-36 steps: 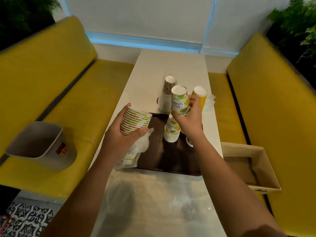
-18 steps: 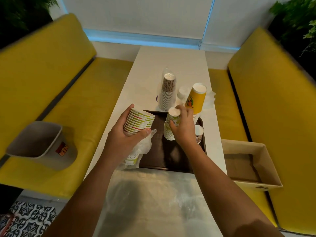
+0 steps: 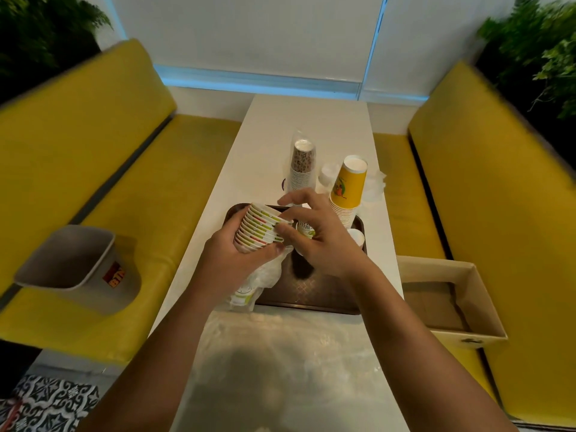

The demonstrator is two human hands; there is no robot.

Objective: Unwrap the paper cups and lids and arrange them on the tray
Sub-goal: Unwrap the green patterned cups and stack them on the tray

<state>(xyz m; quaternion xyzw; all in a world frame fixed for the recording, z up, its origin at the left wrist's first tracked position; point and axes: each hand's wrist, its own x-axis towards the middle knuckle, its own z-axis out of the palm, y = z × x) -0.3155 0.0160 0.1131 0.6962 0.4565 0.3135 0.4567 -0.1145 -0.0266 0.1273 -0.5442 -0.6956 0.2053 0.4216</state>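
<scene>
Over the tray's (image 3: 311, 296) left edge, the left hand (image 3: 229, 258) grips a tilted cup stack (image 3: 257, 232), wrap (image 3: 266, 275) dangling beneath. The right hand (image 3: 324, 241) pinches the top cup (image 3: 271, 214) by its rim.

A long white table (image 3: 311, 126) runs up the middle of the frame toward a pale blind (image 3: 249, 35), with a strip of blue light (image 3: 255, 81) glowing along the blind's lower edge. Yellow padded benches flank the table, one at the left (image 3: 149, 188) and one at the right (image 3: 498, 213). On the left bench seat a grey bin (image 3: 71, 263) sits tilted, and a red-and-orange label (image 3: 117, 277) shows on its side. An open cardboard box (image 3: 486, 294) sits on the right bench seat, just beside the table edge. Leafy green plants fill the upper left (image 3: 40, 29) and upper right (image 3: 542, 48) corners. Black-and-white patterned flooring (image 3: 53, 403) shows at the lower left.
</scene>
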